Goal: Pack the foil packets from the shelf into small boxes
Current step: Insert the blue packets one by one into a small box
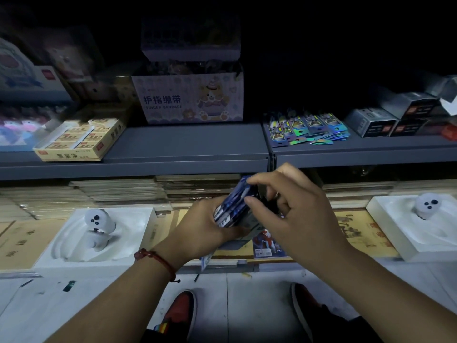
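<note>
On the shelf [188,144] — foil packets [306,129] beside small dark boxes [371,122].

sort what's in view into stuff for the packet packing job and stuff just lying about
For the job: stack of foil packets, gripped by the left hand and pinched at its top by the right hand; loose foil packets on the shelf; small dark boxes beside them, probably.

Lying about: finger bandage box; yellow box; white trays.
</note>
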{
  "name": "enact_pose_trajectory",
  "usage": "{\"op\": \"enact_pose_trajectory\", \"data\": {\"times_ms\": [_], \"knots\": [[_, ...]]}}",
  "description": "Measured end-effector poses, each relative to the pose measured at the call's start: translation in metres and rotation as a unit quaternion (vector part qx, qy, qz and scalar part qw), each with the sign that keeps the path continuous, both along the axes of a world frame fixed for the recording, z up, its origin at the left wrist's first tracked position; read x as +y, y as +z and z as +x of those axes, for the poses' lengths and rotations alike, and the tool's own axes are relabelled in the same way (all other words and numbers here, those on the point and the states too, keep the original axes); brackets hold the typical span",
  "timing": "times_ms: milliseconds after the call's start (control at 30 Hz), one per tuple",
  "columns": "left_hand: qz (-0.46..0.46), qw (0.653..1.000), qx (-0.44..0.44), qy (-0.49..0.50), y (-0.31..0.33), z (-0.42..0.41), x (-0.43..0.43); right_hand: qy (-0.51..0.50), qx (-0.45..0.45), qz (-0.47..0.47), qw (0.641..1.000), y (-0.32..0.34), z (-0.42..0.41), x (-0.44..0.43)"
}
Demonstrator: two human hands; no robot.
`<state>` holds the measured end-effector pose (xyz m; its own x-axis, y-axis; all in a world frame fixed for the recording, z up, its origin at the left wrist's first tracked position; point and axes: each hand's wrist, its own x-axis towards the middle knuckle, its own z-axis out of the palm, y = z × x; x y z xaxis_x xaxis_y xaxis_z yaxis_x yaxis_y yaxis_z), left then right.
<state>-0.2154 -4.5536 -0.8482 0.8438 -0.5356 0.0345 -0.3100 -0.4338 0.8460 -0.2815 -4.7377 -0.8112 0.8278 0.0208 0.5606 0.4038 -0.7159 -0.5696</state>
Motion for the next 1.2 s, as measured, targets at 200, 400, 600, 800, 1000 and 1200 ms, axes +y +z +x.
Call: {"op": "enact_pose_trajectory", "data": {"times_ms": [200,400,600,800,1000,1200], "knots": [[-0.002,1.0,0.016,0.005,0.0,0.0,-0.003,0.013,-0.007,0.007,1.0,-0.008,-0.003,-0.01],[-0.009,0.999,0.031,-0.002,-0.002,0.002,-0.006,0.009,0.005,0.003,1.0,-0.009,-0.002,-0.011],[-0.006,1.0,0.023,-0.007,-0.002,0.003,-0.006,0.016,0.014,0.002,1.0,-0.006,0.001,-0.01],[-0.006,1.0,0.01,0.004,0.0,0.005,-0.003,0.037,0.028,0.063,0.997,-0.004,0.011,-0.003],[-0.004,0.999,0.016,0.048,-0.001,0.009,0.008,0.035,-0.01,0.133,0.99,0.004,0.023,0.011],[0.004,0.996,0.01,0.089,-0.004,0.018,0.021,0.0,-0.047,0.211,0.976,0.013,0.032,0.013]]}}
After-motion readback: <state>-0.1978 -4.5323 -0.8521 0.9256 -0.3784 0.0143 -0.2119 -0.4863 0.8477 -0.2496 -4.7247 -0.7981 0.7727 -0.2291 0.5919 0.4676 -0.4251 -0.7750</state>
